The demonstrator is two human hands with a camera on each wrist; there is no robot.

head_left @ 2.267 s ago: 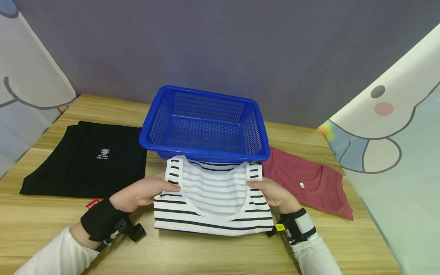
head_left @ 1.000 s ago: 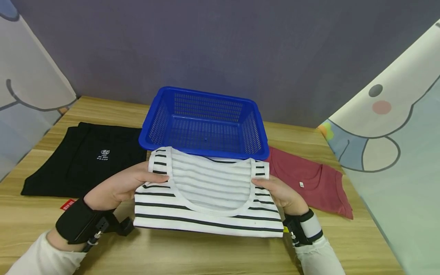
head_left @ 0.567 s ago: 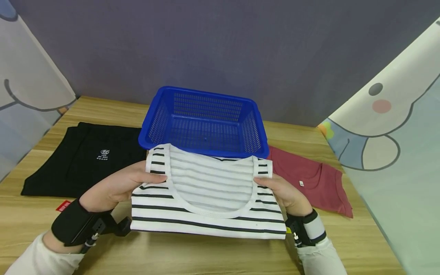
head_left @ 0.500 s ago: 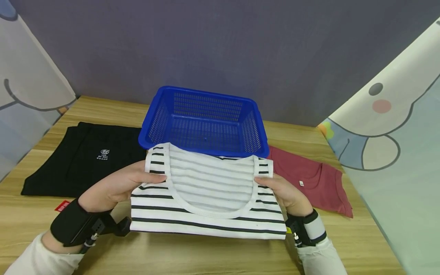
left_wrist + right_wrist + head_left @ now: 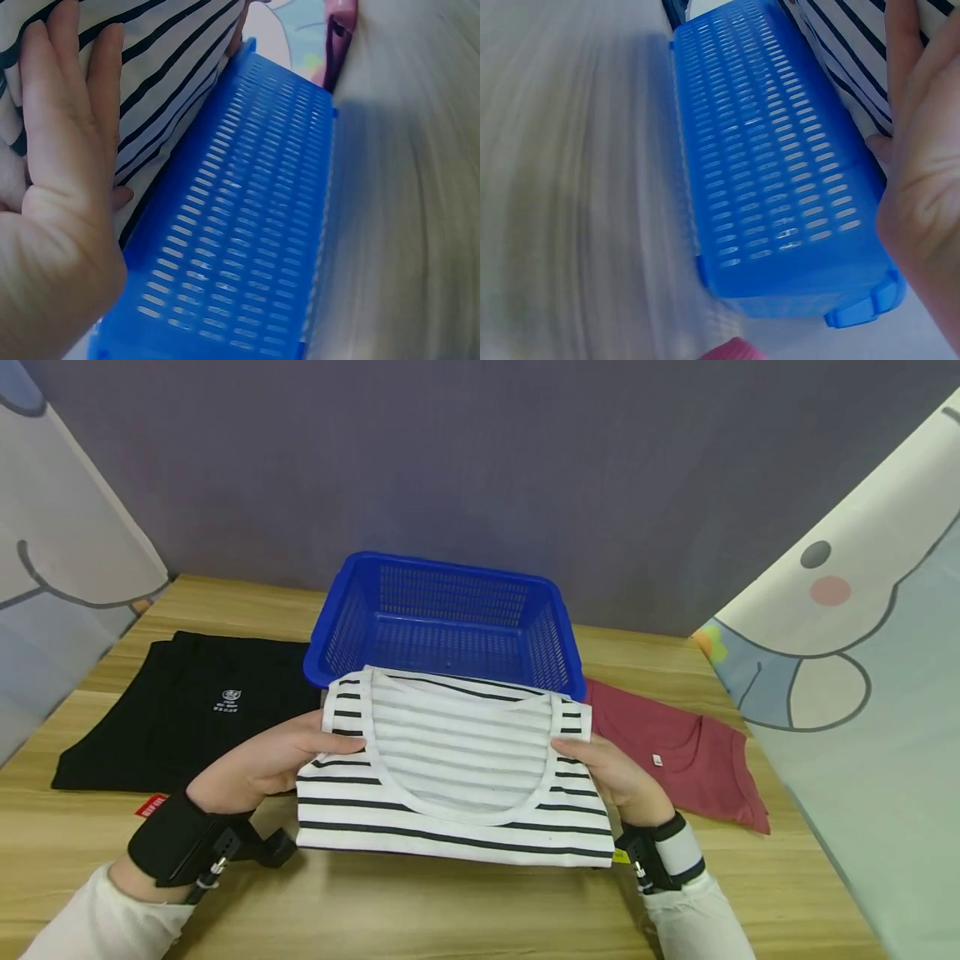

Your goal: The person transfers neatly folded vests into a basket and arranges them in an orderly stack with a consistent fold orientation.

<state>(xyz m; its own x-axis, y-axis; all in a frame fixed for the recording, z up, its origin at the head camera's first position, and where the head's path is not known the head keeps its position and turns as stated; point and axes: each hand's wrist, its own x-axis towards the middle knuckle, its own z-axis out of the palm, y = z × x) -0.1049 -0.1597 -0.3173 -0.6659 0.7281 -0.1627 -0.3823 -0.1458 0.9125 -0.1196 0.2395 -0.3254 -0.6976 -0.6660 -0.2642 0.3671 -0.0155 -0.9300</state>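
A folded white tank top with black stripes (image 5: 450, 827) is held up between both hands, its wide scoop neck facing the head camera. My left hand (image 5: 281, 762) pinches its left side, thumb on top by the strap and fingers beneath, as the left wrist view shows the hand (image 5: 75, 172) under the cloth. On the other side my right hand (image 5: 626, 777) holds the opposite strap in the same way. The top's far edge overlaps the front rim of a blue plastic basket (image 5: 322, 652), whose slotted front wall (image 5: 772, 165) fills much of the right wrist view.
To the left lies a folded black garment (image 5: 195, 718) with a white print; a small red tag (image 5: 152, 805) shows near its front edge. A folded dark pink top (image 5: 675, 760) lies right of the basket, partly behind it. A grey wall (image 5: 465, 468) stands behind the wooden table (image 5: 450, 918).
Since the oldest frame the striped top has been raised, looks larger, and covers more of the basket's front rim. The hands have spread apart, keeping their hold. Over the last half second it shifted slightly forward.
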